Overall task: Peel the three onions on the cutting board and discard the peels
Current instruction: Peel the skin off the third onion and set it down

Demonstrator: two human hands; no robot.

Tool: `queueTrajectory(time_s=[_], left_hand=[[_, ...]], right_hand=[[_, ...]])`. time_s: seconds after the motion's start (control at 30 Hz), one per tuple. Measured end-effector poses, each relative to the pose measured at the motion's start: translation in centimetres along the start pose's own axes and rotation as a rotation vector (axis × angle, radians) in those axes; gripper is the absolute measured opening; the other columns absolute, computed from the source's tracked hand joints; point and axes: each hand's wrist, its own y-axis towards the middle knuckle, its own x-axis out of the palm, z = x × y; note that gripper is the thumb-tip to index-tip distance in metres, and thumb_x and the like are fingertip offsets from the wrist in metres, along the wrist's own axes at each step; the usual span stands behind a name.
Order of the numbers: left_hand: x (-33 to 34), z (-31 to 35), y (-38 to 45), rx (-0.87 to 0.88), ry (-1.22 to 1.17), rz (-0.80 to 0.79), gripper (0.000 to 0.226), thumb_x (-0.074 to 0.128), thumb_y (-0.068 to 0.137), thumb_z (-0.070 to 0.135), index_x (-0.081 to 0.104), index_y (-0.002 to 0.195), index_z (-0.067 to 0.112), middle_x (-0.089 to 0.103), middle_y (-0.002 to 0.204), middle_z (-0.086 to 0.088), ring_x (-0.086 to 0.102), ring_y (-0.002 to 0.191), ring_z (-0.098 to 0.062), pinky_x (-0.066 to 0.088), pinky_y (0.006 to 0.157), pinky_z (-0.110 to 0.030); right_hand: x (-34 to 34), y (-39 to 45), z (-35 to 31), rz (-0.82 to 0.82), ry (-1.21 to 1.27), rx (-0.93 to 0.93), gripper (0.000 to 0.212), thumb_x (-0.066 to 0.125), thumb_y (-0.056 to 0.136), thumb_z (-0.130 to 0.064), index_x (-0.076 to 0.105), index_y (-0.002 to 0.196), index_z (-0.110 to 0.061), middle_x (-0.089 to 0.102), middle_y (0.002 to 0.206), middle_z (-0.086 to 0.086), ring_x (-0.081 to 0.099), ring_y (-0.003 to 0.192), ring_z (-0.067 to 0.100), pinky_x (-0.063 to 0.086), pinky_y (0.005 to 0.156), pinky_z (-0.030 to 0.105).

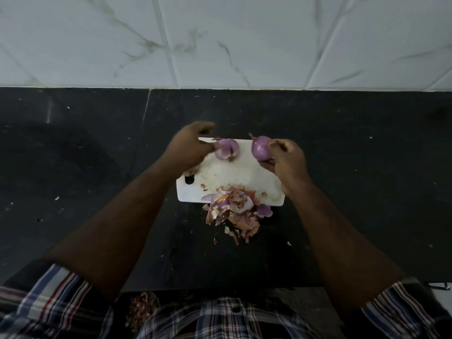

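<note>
Right hand [287,159] grips a peeled purple onion [260,148], fingers and thumb curled round its right side, and holds it over the far right part of the white cutting board [232,172]; whether the onion rests on the board or is lifted just above it cannot be told. Left hand [189,148] reaches to a second purple onion [226,149] that lies on the far left part of the board, its fingertips touching the onion's left side; the fingers are bent, but motion blur hides whether they actually pinch it, so the hold cannot be told for sure. The two onions sit near each other with a gap of bare board between them. Only these two onions show; no third one can be made out. The board lies flat on a dark bench [97,167], its slot handle toward the near left corner. A heap of onion peels [234,206], papery brown mixed with purple scraps, lies across the board's near edge and spills onto the bench in front of it. A few small flecks are scattered over the bench surface. Behind the bench rises a wall of white marbled tiles [220,40]. Both forearms are bare, and plaid sleeves [44,297] and a plaid shirt fill the bottom of the view. A further clump of brownish peels [143,305] shows below the bench's near edge, just left of the shirt.
</note>
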Motion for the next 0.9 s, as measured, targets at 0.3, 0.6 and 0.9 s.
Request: queueTrajectory(time_s=[0.3,0.6,0.9], left_hand=[[0.0,-6.8,-0.9,-0.345,0.189,-0.023,0.073,0.074,0.084,0.046,0.049,0.144,0.014,0.059,0.134,-0.011,0.06,0.11,-0.024,0.051,0.086,-0.036],[0.8,-4.3,-2.0,-0.231,-0.159,-0.066,0.035,0.077,0.086,0.027,0.063,0.118,0.02,0.067,0.102,-0.004,0.066,0.077,-0.016,0.056,0.062,-0.027],[1.0,-0.5,-3.3,-0.221,-0.624,-0.421,0.022,0.063,0.097,0.022,0.071,0.113,0.011,0.07,0.082,-0.003,0.061,0.068,-0.008,0.053,0.061,-0.02]], right_hand=[[2.2,3.4,2.1,0.159,-0.173,0.09,0.019,0.059,0.097,-0.023,0.064,0.113,-0.013,0.067,0.105,0.005,0.067,0.089,0.019,0.06,0.07,0.032],[1.9,-0.2,1.4,0.099,-0.601,-0.362,0.029,0.068,0.089,-0.018,0.068,0.117,-0.016,0.067,0.113,0.002,0.062,0.103,0.016,0.049,0.088,0.027],[4.8,-4.9,0.9,-0.247,-0.498,-0.371,0.046,0.075,0.086,-0.023,0.063,0.131,-0.023,0.071,0.115,-0.007,0.064,0.107,0.006,0.053,0.095,0.025]])
